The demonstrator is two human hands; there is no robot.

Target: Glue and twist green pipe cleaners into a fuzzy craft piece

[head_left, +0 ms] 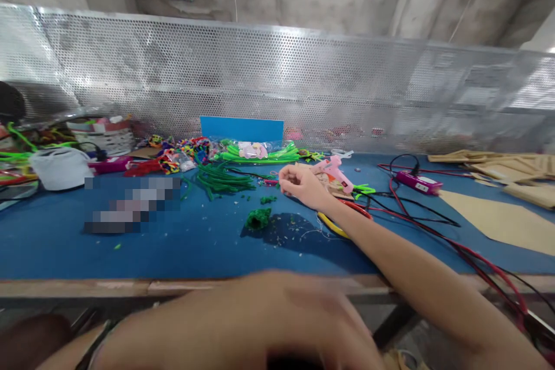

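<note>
My right hand point(301, 186) is raised over the middle of the table, fingers curled together; whatever they may hold is too small to make out. Just behind it lies a pink hot glue gun point(336, 172). Close to the camera, my left hand point(299, 315) reaches across the bottom of the view, smeared by motion, its fingers hidden. Between the hands, a small green fuzzy tube-like piece point(258, 218) rests on the table, with a smaller green scrap point(267, 199) behind it. Dark green pipe cleaners point(223, 179) lie in a bunch to the left of my right hand.
Pliers with yellow and red handles point(333, 225) lie under my right forearm. Cables point(416, 217) run right past a purple power strip point(418, 183) and cardboard point(498, 217). A white basket point(60, 167) stands left, beyond a blurred-out object point(134, 205). A perforated metal screen point(243, 69) backs the table.
</note>
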